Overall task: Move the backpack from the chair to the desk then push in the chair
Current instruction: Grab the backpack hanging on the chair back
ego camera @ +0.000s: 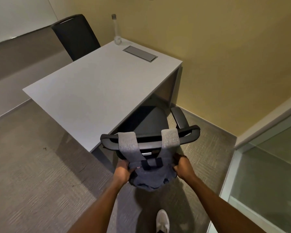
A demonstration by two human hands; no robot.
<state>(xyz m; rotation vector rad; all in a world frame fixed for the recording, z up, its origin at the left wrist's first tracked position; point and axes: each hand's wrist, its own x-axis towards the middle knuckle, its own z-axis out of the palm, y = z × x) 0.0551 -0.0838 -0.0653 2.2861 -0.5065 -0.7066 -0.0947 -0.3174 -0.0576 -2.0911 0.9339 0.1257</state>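
Observation:
A grey-blue backpack (152, 175) hangs behind the black office chair (149, 121), its two grey straps looped over the top of the backrest. My left hand (123, 170) grips the pack's upper left corner and my right hand (181, 167) grips its upper right corner. The chair's seat sits partly under the near right edge of the white desk (94, 88), with one armrest showing on the right.
A tall clear bottle (117, 30) and a grey cable hatch (140, 53) occupy the desk's far end. A second black chair (76, 36) stands behind the desk. A glass partition (265, 174) runs along the right, yellow walls close by. My white shoe (162, 221) rests on carpet.

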